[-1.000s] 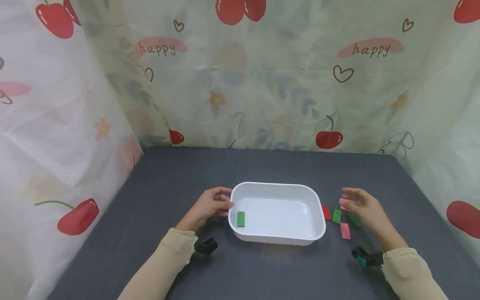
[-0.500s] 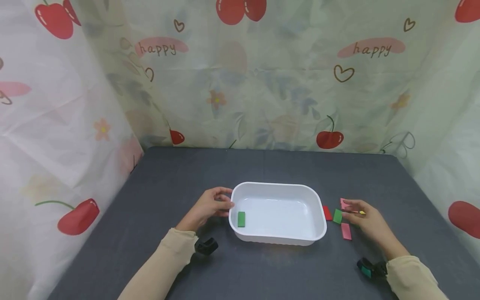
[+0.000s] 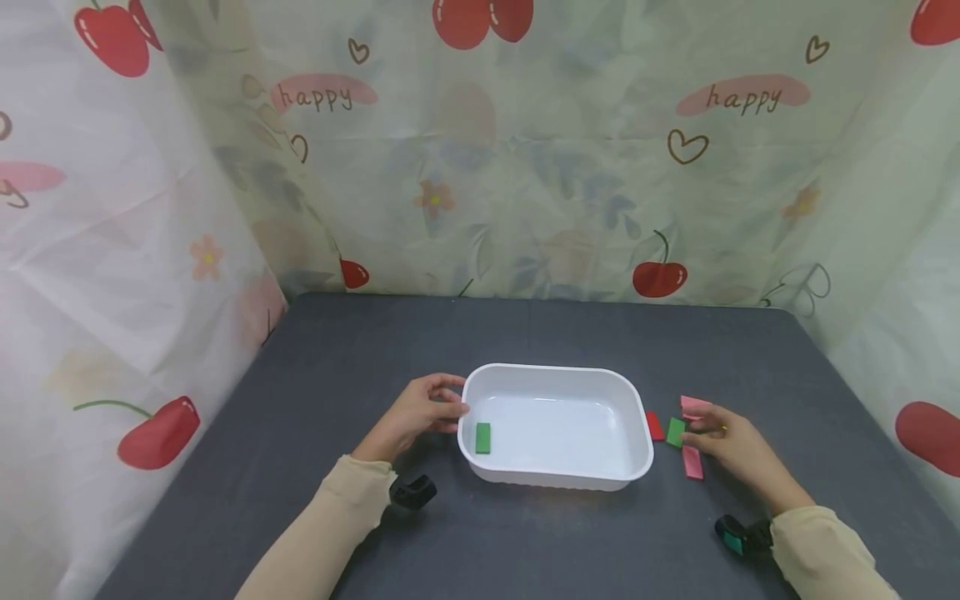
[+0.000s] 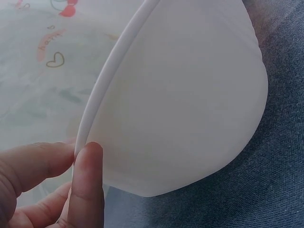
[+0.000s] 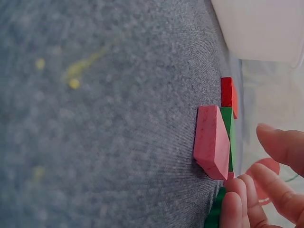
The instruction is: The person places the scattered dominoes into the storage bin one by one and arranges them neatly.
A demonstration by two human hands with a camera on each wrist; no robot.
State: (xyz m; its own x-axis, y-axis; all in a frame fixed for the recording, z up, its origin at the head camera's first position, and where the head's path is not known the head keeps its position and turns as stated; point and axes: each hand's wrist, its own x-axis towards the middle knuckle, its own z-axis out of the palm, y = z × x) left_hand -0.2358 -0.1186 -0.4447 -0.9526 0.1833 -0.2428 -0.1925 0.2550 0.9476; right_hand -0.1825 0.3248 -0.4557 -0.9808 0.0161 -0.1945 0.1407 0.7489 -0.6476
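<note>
My left hand pinches the left rim of a white plastic tub. In the left wrist view, thumb and finger meet across that thin rim. A green block lies inside the tub near its left end. On the right, my right hand hovers low at the small blocks, thumb apart from the fingers. Close by its fingertips lie a green block, a pink block and another pink block. A darker green block is partly hidden by the fingers in the right wrist view.
A red block lies right by the tub's right side. The dark cloth-covered table ends at a printed curtain behind, with curtain on both sides. Camera bands sit on both wrists.
The right hand has moved toward the person over the blocks, uncovering more of the far pink block and covering the right-hand green one. Left hand and tub stay put.
</note>
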